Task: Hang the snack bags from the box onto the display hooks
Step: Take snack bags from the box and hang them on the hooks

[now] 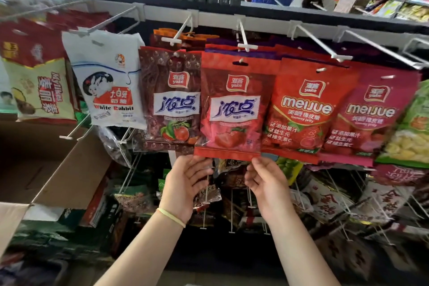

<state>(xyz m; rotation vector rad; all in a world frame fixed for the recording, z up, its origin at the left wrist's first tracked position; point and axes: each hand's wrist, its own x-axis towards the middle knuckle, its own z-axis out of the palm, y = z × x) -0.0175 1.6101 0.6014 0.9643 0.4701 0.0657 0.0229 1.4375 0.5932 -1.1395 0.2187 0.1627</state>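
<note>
I have the strawberry bag [234, 111] hanging on its hook [242, 32], my left hand [185, 183] and right hand [267, 181] each pinching a bottom corner. It looks light, crinkly and slick; I'd grip the stiffer sealed edges.

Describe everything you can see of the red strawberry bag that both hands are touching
The strawberry bag is a glossy red plastic pouch with a yake logo, a white label bearing blue characters, a clear window showing pink candies, and a strawberry picture near the bottom. It hangs upright by its top slot on a white hook, overlapping the neighbouring bags on either side. The left hand and the right hand touch its bottom edge with their fingers.
</note>
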